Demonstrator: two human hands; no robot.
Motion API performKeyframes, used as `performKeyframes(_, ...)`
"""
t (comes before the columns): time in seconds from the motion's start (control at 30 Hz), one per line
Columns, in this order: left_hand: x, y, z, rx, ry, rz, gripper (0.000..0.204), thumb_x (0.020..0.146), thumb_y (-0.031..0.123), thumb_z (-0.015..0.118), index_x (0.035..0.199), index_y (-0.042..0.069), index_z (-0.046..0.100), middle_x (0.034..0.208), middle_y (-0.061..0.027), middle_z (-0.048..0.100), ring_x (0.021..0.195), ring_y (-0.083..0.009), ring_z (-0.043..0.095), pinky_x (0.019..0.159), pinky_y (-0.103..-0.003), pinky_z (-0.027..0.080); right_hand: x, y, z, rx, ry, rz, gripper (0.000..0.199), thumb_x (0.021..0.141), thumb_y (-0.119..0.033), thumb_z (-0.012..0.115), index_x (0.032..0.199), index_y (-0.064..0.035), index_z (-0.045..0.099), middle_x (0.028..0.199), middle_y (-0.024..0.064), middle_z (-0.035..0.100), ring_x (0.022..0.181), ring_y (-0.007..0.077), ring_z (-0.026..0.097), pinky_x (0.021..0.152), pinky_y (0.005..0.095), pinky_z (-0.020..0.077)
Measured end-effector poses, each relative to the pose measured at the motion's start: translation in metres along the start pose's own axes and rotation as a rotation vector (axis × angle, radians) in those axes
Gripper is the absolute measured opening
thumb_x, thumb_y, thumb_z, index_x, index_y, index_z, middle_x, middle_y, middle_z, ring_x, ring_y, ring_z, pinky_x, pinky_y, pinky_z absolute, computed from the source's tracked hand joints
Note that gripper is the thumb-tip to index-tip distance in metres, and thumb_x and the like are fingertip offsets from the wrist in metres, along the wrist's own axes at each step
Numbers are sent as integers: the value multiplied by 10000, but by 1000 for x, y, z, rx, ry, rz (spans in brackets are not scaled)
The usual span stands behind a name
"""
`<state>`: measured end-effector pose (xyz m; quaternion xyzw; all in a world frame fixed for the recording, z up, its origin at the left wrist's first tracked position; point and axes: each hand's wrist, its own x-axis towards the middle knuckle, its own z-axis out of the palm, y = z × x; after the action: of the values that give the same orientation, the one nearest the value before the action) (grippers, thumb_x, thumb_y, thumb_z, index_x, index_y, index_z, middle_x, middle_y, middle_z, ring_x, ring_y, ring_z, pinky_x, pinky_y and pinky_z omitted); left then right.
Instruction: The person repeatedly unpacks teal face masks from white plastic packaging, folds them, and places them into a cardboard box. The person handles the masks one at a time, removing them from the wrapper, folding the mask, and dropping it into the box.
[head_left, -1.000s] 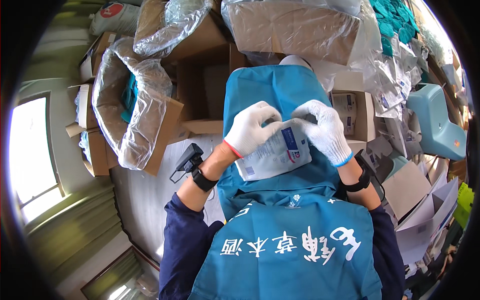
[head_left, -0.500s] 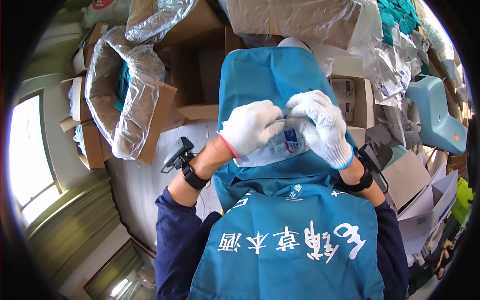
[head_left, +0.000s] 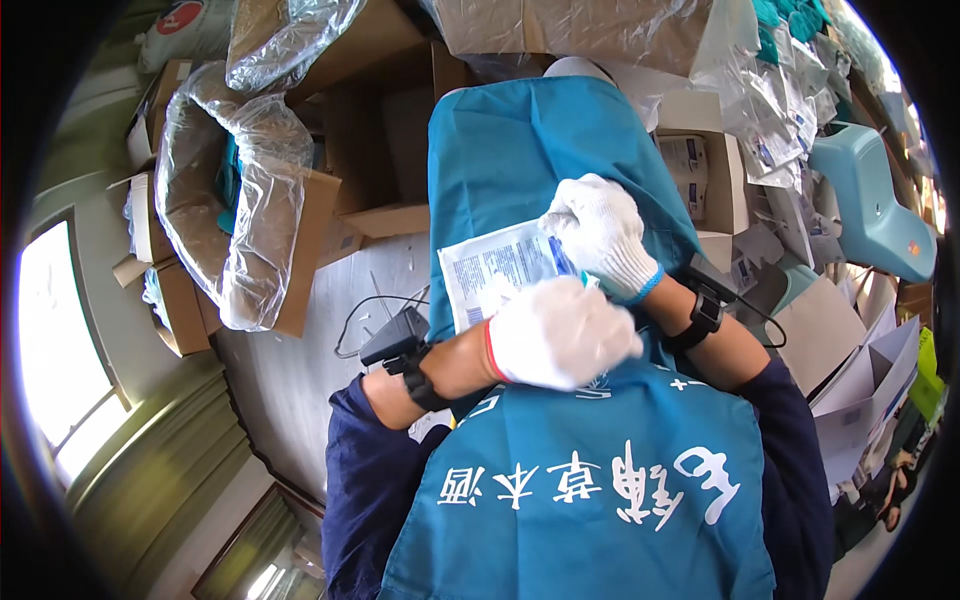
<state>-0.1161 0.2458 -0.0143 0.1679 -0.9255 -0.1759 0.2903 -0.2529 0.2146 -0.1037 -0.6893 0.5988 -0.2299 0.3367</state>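
A flat white packet (head_left: 500, 262) with small dark print and a blue patch lies tilted on the teal apron (head_left: 520, 130) over my lap. My right hand (head_left: 600, 232), in a white knit glove with a blue cuff, is closed at the packet's right end, its fingertips mostly hidden. My left hand (head_left: 562, 338), gloved in white with a red cuff, hovers nearer to me over the packet's lower edge. Motion blurs its fingers, so their grip cannot be made out. A small teal bit (head_left: 590, 282) shows between the two hands.
An open cardboard box lined with clear plastic (head_left: 270, 150) stands to the left, beside another open carton (head_left: 385, 150). To the right are a small box of packets (head_left: 690, 175), a light blue plastic stool (head_left: 865, 200) and white cartons (head_left: 865, 390). Bagged packets (head_left: 780, 130) are heaped at far right.
My hands were together over the packet's middle. The left has moved nearer to me and slightly right; the right has shifted slightly left. The packet's left part is now uncovered.
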Motion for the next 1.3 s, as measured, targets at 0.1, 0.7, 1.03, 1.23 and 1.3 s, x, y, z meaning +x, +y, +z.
performKeyframes(0.1,5,10,-15,-128,97,-60,208,763,241,748,716,121,585,660,9,488,576,-171,517,498,-313,411,2,-5,-1,18,-59,123,115,816,-160,750,790,-90,662,815,105,675,752,294,646,710,384,504)
performKeyframes(0.7,-28,-61,-11,-68,-223,-964,233,825,223,682,967,41,713,961,-143,687,916,-329,639,820,-406,518,-15,4,-39,766,-51,21,58,910,24,650,889,13,597,1061,144,696,944,147,634,867,300,525)
performKeyframes(1.03,1,-54,-22,-235,-67,-902,125,850,117,710,896,7,674,831,-159,643,722,-344,588,691,-358,500,-6,-12,-52,491,104,-133,152,804,-159,792,890,-64,711,780,85,663,698,230,661,655,327,521)
performKeyframes(1.23,-11,-54,-15,-157,-121,-810,121,902,131,644,831,35,627,799,-192,583,760,-406,580,659,-434,475,7,-14,-49,279,283,-400,127,729,-94,784,778,-58,673,756,112,648,672,336,633,610,367,516)
performKeyframes(1.3,-8,-47,-12,45,-63,-645,31,811,85,661,840,82,671,768,-131,597,719,-337,606,619,-394,483,10,-18,-46,375,158,-156,158,765,-184,763,756,-49,683,714,125,654,648,305,646,604,371,503)
